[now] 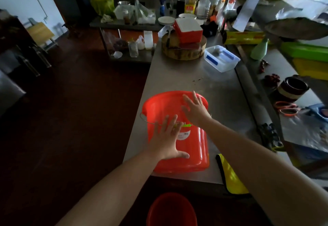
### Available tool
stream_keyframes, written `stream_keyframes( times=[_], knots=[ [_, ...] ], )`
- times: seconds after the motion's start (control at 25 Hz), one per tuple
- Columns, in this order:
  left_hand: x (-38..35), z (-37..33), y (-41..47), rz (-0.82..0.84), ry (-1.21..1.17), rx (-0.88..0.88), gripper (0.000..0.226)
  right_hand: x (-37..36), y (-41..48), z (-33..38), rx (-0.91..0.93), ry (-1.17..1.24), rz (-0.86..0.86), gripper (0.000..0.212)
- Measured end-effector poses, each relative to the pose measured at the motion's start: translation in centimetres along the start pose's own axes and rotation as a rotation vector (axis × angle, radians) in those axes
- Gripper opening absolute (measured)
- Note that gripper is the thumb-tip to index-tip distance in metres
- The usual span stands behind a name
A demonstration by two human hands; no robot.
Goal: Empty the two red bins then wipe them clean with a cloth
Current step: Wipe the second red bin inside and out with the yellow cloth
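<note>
A red bin (193, 147) with a wire handle lies on its side on the steel table (204, 80), mouth pointing away from me. My left hand (166, 138) rests flat on its side wall, fingers spread. Near the rim, my right hand (195, 110) hovers or touches with fingers apart. A second red bin (171, 209) stands on the dark floor below the table's near edge. Beside the first bin, at the table's front edge, lies a yellow cloth (230, 176), partly under my right forearm.
Farther along the table are a round wooden chopping block (184, 51) with a red-and-white box (188, 29) on it, and a clear plastic tub (221, 58). Bottles and bags crowd the back shelf. A cluttered counter runs along the right. Dark floor lies to the left.
</note>
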State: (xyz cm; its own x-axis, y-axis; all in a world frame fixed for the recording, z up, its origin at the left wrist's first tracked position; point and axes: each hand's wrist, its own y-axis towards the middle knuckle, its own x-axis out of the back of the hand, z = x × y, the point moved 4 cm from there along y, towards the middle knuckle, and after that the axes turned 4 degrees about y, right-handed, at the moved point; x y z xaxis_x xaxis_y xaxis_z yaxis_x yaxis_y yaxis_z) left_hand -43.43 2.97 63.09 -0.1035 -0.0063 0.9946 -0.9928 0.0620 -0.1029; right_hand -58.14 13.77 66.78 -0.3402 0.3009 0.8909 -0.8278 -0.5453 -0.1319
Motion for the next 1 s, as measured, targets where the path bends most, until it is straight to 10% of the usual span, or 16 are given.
stream_keyframes(
  times=[1.0],
  knots=[
    [0.5, -13.1, 7.0, -0.096, 0.203, -0.048, 0.086, -4.8, -17.5, -21.0, -0.468, 0.003, -0.035, 0.055]
  ],
)
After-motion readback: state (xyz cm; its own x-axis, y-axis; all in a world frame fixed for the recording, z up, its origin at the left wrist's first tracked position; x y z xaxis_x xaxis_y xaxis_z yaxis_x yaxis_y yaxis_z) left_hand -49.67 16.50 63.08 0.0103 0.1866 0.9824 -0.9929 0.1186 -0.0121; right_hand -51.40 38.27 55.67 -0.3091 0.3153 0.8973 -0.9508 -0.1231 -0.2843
